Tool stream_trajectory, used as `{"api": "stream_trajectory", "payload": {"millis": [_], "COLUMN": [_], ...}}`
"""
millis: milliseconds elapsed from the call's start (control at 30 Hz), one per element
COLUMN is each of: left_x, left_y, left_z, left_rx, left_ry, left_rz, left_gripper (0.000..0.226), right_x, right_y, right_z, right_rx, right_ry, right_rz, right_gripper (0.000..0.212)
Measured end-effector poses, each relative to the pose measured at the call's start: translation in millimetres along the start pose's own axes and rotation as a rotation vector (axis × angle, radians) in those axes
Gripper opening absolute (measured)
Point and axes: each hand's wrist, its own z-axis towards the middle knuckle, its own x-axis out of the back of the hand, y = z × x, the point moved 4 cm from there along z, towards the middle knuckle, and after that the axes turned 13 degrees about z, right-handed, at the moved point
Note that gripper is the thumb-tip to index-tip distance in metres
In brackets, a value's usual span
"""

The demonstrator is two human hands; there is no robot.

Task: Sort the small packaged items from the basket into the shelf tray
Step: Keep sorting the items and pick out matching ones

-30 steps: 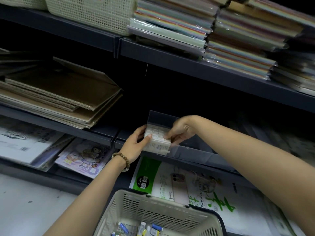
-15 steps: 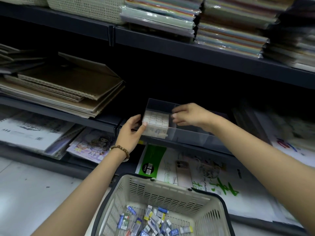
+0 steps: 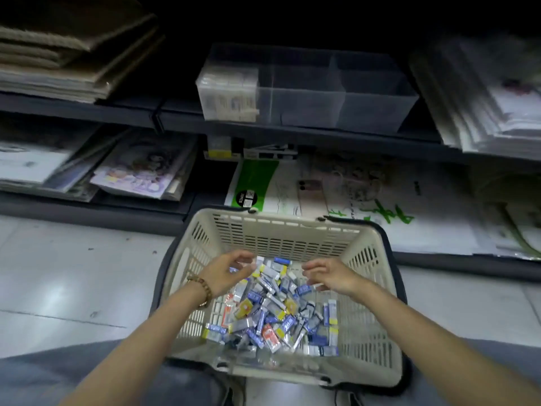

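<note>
A cream plastic basket (image 3: 292,238) stands on the floor in front of me, its bottom covered with several small packaged items (image 3: 272,306) in blue, white, yellow and red. Both hands hover inside it above the pile. My left hand (image 3: 227,272), with a bead bracelet at the wrist, has loosely curled fingers and holds nothing. My right hand (image 3: 330,275) is also relaxed and empty. On the shelf above, a clear divided tray (image 3: 371,104) holds a stack of white packs (image 3: 228,92) in its leftmost compartment; the other compartments look bare.
Brown card sheets (image 3: 67,54) lie stacked on the shelf left of the tray, and wrapped paper packs (image 3: 491,95) lie to its right. The bottom shelf holds a green-and-white paper pack (image 3: 292,189) and picture books (image 3: 140,171). Pale floor tiles (image 3: 73,273) lie left of the basket.
Both hands left the stack of white packs in the tray and came down into the basket. My view tilted down from the shelf to the basket.
</note>
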Motion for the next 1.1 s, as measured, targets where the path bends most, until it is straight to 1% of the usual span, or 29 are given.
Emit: {"api": "stream_trajectory", "payload": {"millis": [100, 167, 300, 367, 433, 500, 600, 667, 733, 767, 833, 900, 967, 1100], "left_x": [-40, -62, -98, -109, -118, -124, -135, -139, -139, -139, -140, -142, -143, -139], "left_y": [-32, -52, -82, -90, -94, -96, -99, -100, -98, -98, -97, -99, -101, -99], "left_z": [13, 19, 28, 34, 44, 54, 63, 66, 68, 69, 70, 68, 68, 65], "left_rx": [0.166, 0.267, 0.394, 0.408, 0.368, 0.307, 0.298, 0.324, 0.311, 0.299, 0.275, 0.262, 0.248, 0.273], "left_ry": [-0.053, -0.074, -0.115, -0.122, -0.146, -0.173, -0.139, -0.064, -0.018, -0.023, -0.086, -0.134, -0.142, -0.152], "left_rz": [-0.055, -0.066, -0.074, -0.034, 0.011, 0.121, 0.218, 0.226, 0.249, 0.266, 0.305, 0.274, 0.195, 0.057], "left_gripper": [0.033, 0.033, 0.034, 0.039, 0.044, 0.050, 0.054, 0.048, 0.043, 0.044, 0.047, 0.045, 0.035, 0.024], "right_x": [3, 3, -11, -19, -22, -21, -22, -20, -13, -11, -7, -7, -7, -16], "right_y": [55, 79, 106, 114, 119, 123, 126, 131, 137, 141, 146, 148, 146, 147], "right_z": [24, 37, 63, 76, 88, 96, 102, 103, 101, 99, 94, 91, 90, 83], "right_rx": [-0.113, -0.144, -0.101, -0.058, -0.058, -0.081, -0.093, -0.128, -0.175, -0.194, -0.218, -0.212, -0.185, -0.250], "right_ry": [0.082, 0.118, 0.070, 0.020, 0.009, 0.024, 0.054, 0.075, 0.095, 0.097, 0.099, 0.119, 0.146, 0.105], "right_rz": [0.048, 0.029, -0.139, -0.253, -0.324, -0.345, -0.384, -0.298, -0.188, -0.161, -0.144, -0.117, -0.096, -0.011], "right_gripper": [0.030, 0.038, 0.062, 0.070, 0.078, 0.084, 0.081, 0.075, 0.070, 0.067, 0.061, 0.049, 0.043, 0.051]}}
